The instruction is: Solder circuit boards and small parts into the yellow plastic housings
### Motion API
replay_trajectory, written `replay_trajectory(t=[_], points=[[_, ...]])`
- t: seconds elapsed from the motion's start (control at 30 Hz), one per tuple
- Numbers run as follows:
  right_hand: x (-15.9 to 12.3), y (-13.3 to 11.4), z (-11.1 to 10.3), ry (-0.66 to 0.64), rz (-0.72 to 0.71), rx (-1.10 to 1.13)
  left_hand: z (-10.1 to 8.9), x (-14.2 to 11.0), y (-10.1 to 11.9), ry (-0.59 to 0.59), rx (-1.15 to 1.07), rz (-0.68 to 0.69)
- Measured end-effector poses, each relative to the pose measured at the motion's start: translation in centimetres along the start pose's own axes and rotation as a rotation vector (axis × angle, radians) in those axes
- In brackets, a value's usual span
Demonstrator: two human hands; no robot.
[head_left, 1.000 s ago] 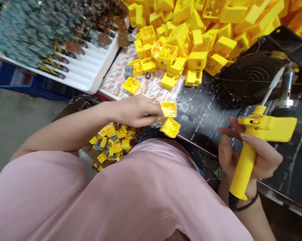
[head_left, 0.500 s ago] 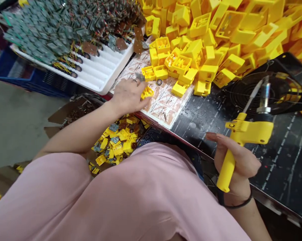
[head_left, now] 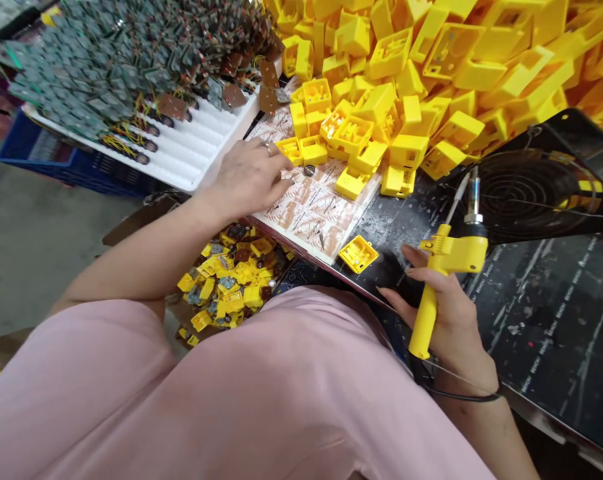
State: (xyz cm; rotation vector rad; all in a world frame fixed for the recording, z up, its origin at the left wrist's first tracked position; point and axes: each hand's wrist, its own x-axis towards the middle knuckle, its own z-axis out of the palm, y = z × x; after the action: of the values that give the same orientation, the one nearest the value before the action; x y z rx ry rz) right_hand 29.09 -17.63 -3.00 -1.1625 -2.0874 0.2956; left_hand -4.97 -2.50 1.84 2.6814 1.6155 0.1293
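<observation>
Right hand [head_left: 451, 310] at the counter's [head_left: 556, 327] near edge, gripping a yellow soldering gun [head_left: 451, 253], thumb and fingertips spread. Gun's tip points toward the fan [head_left: 511, 187]. Open yellow box [head_left: 359, 254] just beside the near edge, left of that hand. Left hand [head_left: 251, 177] by the counter's near left corner, fingers slightly bent at the heaped yellow cases [head_left: 376, 107] (grip hidden, cannot tell if holding anything).
</observation>
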Motion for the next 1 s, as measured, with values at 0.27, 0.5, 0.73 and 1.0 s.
replay_trajectory(t=[0.27, 0.5, 0.73, 1.0], points=[[5.7, -1.2, 2.0, -0.175, -0.21, -0.023, 2.7, 0.0, -0.6, 0.11, -0.056, -0.089], [4.7, -1.4, 1.4, -0.242, -0.191, -0.13, 1.9, -0.9, -0.4, 0.141, -0.55, -0.101], [2.6, -1.9, 1.7, -0.059, -0.033, -0.155, 1.6, -1.3, 3.6, 0.093, -0.591, 0.086], [2.3, -1.4, 1.9, 0.103, -0.017, -0.328, 3.5, -2.3, 8.3, 0.183, -0.4, 0.454]])
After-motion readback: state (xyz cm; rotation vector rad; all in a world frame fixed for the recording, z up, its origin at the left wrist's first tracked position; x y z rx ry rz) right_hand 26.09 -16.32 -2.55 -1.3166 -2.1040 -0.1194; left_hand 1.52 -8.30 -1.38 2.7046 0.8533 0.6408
